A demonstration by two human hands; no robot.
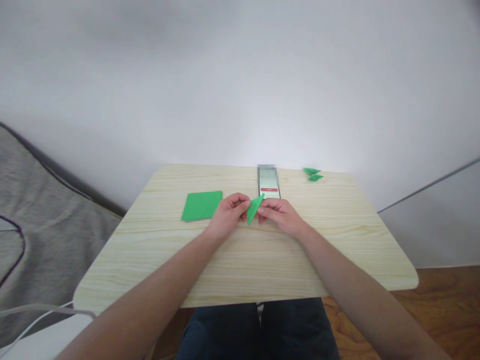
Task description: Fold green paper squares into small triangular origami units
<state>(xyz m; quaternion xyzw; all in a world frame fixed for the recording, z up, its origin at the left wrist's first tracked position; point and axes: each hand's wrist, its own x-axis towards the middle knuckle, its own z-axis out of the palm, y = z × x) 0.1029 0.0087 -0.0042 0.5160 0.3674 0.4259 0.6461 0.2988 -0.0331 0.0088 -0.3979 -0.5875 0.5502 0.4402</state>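
Between my two hands is a folded piece of green paper, narrow and pointed at its upper and lower ends, held above the table. My left hand pinches its left side between thumb and fingers. On the other side, my right hand grips the paper's right edge with thumb and fingertips. A stack of green paper sheets lies just left of my left hand. Behind the hands lies a phone with a lit screen, its lower end close behind the folded paper.
Two small folded green paper pieces lie at the back right of the pale wooden table. A white wall rises behind the table. Grey cloth and white cables are at the left.
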